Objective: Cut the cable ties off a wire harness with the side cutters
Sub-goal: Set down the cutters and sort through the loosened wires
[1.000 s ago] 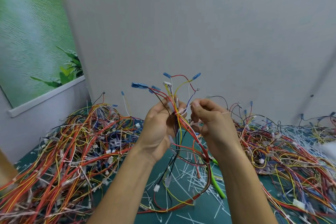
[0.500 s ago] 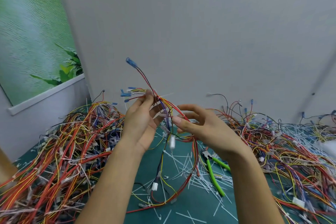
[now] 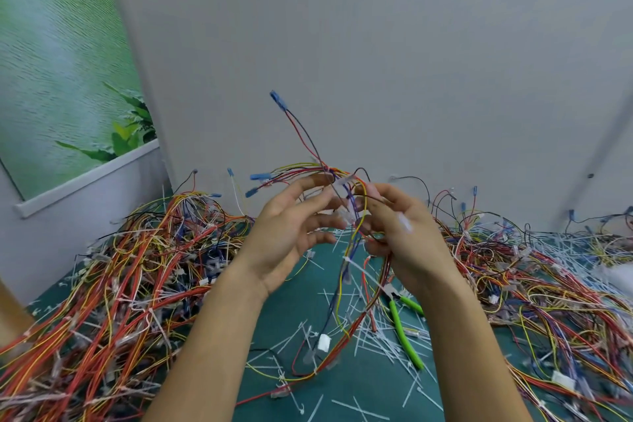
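I hold a wire harness (image 3: 352, 243) of red, yellow, blue and black wires up over the green mat (image 3: 294, 305). My right hand (image 3: 404, 229) grips the bundle with curled fingers. My left hand (image 3: 291, 233) is beside it, fingers spread and nearly straight, its fingertips touching the wires. A white cable tie (image 3: 347, 260) sits on the harness just below my hands. Blue terminals (image 3: 274, 96) stick up above them. The side cutters (image 3: 402, 329), with green handles, lie on the mat under my right wrist, in neither hand.
Large heaps of tangled harnesses lie on the left (image 3: 113, 284) and the right (image 3: 548, 277). Cut white cable ties (image 3: 373, 336) litter the mat between them. A grey wall (image 3: 376, 62) rises close behind.
My right hand has closed round the bundle, which it only touched with straight fingers before. My left hand has let its fingers spread. The harness has shifted right.
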Demonstrator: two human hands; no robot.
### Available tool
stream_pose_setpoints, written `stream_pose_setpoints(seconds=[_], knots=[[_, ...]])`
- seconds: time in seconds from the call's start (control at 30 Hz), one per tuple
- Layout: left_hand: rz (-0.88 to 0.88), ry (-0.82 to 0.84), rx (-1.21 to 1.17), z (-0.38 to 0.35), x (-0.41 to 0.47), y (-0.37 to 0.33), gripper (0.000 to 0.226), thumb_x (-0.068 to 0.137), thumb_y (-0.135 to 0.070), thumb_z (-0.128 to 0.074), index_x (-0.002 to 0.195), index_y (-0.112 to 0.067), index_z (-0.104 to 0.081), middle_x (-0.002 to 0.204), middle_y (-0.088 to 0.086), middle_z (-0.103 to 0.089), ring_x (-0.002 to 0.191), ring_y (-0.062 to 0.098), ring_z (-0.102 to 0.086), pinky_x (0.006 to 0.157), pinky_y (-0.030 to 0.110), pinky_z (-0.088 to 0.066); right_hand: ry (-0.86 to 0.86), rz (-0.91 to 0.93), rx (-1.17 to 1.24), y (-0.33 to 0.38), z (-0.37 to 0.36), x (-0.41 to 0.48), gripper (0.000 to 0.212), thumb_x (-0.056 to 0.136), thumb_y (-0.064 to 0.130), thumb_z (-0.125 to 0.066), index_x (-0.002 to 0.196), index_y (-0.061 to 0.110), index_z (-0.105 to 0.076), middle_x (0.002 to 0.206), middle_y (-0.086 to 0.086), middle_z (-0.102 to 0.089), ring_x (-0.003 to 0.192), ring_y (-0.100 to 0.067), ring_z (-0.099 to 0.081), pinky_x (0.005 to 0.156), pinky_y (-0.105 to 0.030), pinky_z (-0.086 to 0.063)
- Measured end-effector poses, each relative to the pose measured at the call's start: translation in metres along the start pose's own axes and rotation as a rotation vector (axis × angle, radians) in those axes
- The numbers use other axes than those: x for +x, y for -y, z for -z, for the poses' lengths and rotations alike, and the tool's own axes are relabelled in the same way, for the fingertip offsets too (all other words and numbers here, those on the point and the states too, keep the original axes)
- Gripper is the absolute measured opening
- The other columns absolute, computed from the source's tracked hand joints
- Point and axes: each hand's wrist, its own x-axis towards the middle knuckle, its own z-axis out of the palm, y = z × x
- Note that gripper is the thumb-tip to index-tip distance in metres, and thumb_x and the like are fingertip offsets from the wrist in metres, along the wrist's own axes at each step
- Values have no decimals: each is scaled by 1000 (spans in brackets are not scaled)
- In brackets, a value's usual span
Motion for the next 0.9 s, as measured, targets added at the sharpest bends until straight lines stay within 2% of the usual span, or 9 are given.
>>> stream_pose_setpoints(seconds=[0.07, 0.17, 0.23, 0.33, 0.47, 0.53, 0.63, 0.77, 0.9], knots=[[-5, 53, 26, -2, -2, 0, 44, 90, -23, -71, 128, -6, -57, 99, 15, -69, 81, 24, -68, 64, 30, -54, 7, -13, 30, 1, 1, 0, 20, 104, 25, -59, 107, 9, -70, 83, -8, -61, 52, -4, -47, 42, -16, -30], [-64, 55, 67, -6, -2, 3, 47, 91, -23, -71, 129, -1, -54, 102, 18, -71, 81, 22, -67, 68, 34, -53, 43, -23, 45, 1, 1, 0, 20, 104, 30, -58, 99, 17, -72, 72, 2, -65, 53, -6, -45, 42, -15, -28], [-101, 44, 79, -6, -1, 5, 40, 89, -21, -71, 124, -5, -59, 96, 15, -72, 78, 21, -67, 70, 35, -51, 64, -35, 56, 2, 2, 0, 19, 103, 32, -58, 97, 21, -72, 76, 3, -68, 54, -6, -48, 43, -15, -28], [-101, 60, 55, -4, -1, 5, 24, 89, -18, -71, 112, -16, -65, 84, 13, -69, 73, 20, -65, 69, 32, -52, 103, -52, 102, 3, 4, -1, 22, 101, 34, -59, 105, 16, -69, 81, 1, -66, 54, -6, -48, 42, -14, -26], [-92, 50, 76, -1, 0, 6, 29, 90, -16, -69, 117, -14, -60, 79, 9, -64, 68, 20, -63, 64, 32, -53, 74, -78, 125, 3, 8, 0, 22, 101, 33, -58, 111, 14, -64, 81, 3, -60, 51, -6, -44, 40, -14, -24], [-95, 54, 100, 2, 0, 6, 24, 93, -16, -68, 116, -13, -62, 78, 6, -62, 65, 20, -64, 59, 30, -54, 71, -93, 164, 5, 11, 0, 19, 96, 34, -61, 105, 17, -66, 84, 2, -61, 49, -5, -44, 38, -13, -25], [-86, 50, 122, 6, 0, 4, 24, 92, -25, -65, 111, -10, -67, 84, 7, -60, 60, 20, -60, 50, 27, -49, 60, -121, 211, 7, 16, 0, 13, 87, 36, -66, 91, 25, -73, 83, 2, -65, 49, -4, -42, 34, -12, -23], [-52, 81, 121, 13, -2, 0, 38, 91, -44, -62, 106, -10, -71, 93, 9, -65, 53, 15, -49, 41, 20, -33, 37, -149, 219, 7, 22, 3, 11, 100, 32, -62, 98, 25, -71, 84, 3, -65, 48, -3, -35, 33, -11, -17], [-39, 114, 111, 18, -4, -5, 40, 98, -42, -51, 101, -9, -74, 100, 16, -72, 54, 14, -50, 40, 19, -31, 48, -153, 243, 3, 28, 6, 12, 98, 32, -64, 99, 26, -74, 83, 4, -63, 47, -3, -35, 38, -15, -10]])
